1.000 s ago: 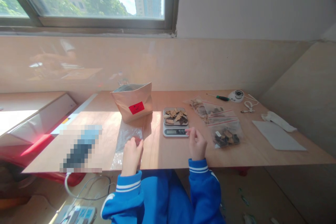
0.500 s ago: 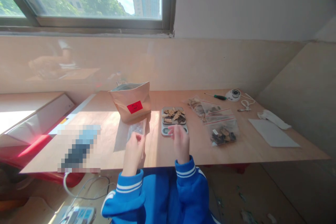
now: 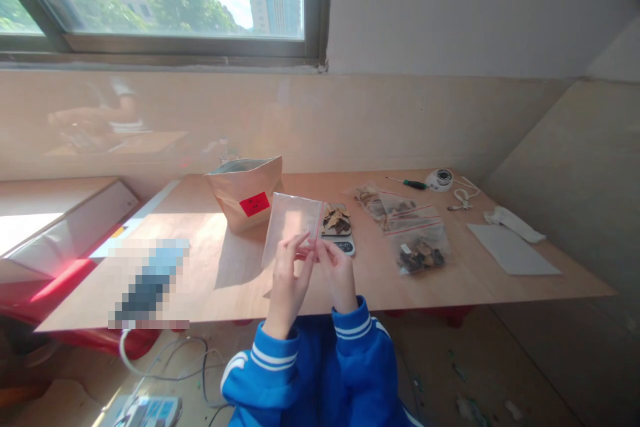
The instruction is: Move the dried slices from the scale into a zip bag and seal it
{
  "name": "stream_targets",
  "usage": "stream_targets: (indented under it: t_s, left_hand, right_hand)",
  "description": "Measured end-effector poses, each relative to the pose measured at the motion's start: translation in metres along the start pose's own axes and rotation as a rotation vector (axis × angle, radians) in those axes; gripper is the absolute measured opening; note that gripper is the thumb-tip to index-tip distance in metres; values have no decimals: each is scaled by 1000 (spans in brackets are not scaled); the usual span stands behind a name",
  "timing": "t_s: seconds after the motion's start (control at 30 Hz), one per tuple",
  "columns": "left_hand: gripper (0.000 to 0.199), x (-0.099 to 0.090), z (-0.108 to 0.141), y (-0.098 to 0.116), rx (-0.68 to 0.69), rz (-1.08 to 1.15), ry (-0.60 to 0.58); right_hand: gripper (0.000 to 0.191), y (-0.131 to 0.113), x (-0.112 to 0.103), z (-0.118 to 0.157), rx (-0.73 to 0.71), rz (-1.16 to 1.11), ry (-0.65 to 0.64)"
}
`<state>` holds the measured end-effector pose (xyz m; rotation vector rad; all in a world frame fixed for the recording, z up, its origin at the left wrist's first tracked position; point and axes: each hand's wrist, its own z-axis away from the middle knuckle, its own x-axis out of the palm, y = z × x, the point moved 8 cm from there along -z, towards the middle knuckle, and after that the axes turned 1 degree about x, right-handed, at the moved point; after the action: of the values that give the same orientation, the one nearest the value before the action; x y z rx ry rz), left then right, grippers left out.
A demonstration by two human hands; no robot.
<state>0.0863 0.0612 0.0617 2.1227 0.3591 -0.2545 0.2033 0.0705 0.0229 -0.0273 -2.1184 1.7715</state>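
Nearest, both hands reach over the front of the bench [image 3: 375,290], and their fingertips meet at one edge of a clear zip bag [image 3: 293,207]. The left hand [image 3: 291,267] has its thumb and fingers drawn together on the red-lined edge. The right hand [image 3: 336,270] is closed to a pinch beside it, seemingly on the same edge. The bag is held up off the bench, tilted, its body spreading to the left, and no contents can be made out in it.

It should be very light, limp and a little slippery, unlikely to break but apt to fold and cling to itself. The best hold is probably the lip along the red line, one finger and thumb to each side. Where exactly the fingertips press is hard to tell, since they overlap, and whether the mouth is parted does not show.

To the left, a pixelated patch [image 3: 153,283] blanks out whatever lies there. Just beyond the hands, the bag and fingers cover the left part of a digital scale [image 3: 349,247], whose reading is illegible; dried slices [image 3: 337,219] lie on its pan. Farther back, the inside of the upright kraft pouch [image 3: 235,193] is mostly hidden, and the overlapping filled zip bags [image 3: 423,253] partly cover one another.
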Motion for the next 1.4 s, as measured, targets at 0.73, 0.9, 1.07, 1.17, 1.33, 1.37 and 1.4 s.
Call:
stream_targets:
  t_s: [0.73,0.9,1.07,1.17,1.33,1.37,1.4]
  left_hand:
    - [21,-29,8,-26,-207,155,193]
    - [26,-46,11,-42,-340,164,363]
    - [23,-45,13,-33,-285,90,402]
    - [24,-47,13,-38,-321,108,440]
    - [25,-48,16,-57,-452,209,492]
    - [25,-47,17,-60,-481,208,496]
    - [26,-46,19,-63,-508,206,497]
  right_hand:
    - [37,2,-32,-5,-1,19,134]
    - [40,3,-69,-11,1,70,296]
    - [45,10,-68,-15,12,141,196]
    - [50,15,-80,-15,-43,284,253]
    - [40,16,-99,-26,-234,635,374]
    - [40,14,-97,-32,-292,696,372]
    - [41,13,-93,-39,-349,754,354]
